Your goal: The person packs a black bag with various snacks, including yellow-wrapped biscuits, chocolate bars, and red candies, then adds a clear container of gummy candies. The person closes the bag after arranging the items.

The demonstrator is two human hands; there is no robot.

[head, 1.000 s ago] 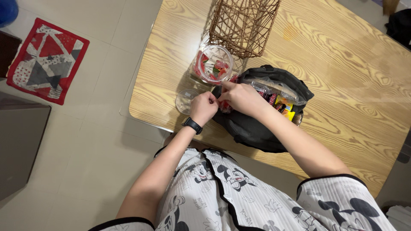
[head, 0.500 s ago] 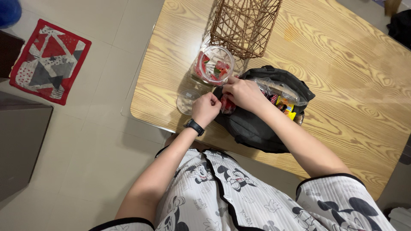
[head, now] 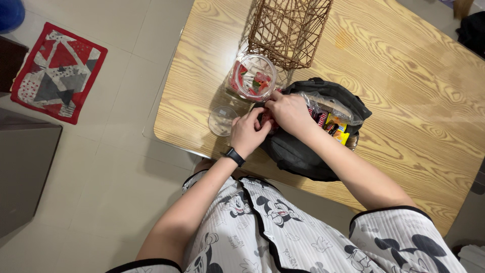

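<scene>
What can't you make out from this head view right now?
- Red item pinched between left hand and right hand: mostly covered by fingers.
- Black bag interior: hidden by hands and packets.
- Clear jar contents: too small to identify.
- Wicker basket: top cut off by frame edge.

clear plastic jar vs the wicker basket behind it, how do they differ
The clear round plastic jar has solid see-through walls and holds red-wrapped sweets; the brown woven wicker basket is an open lattice with nothing visible inside. The jar is the smaller and stands nearer both hands; the basket stands larger, further back. Both rest on the wooden table, touching or nearly so.
</scene>
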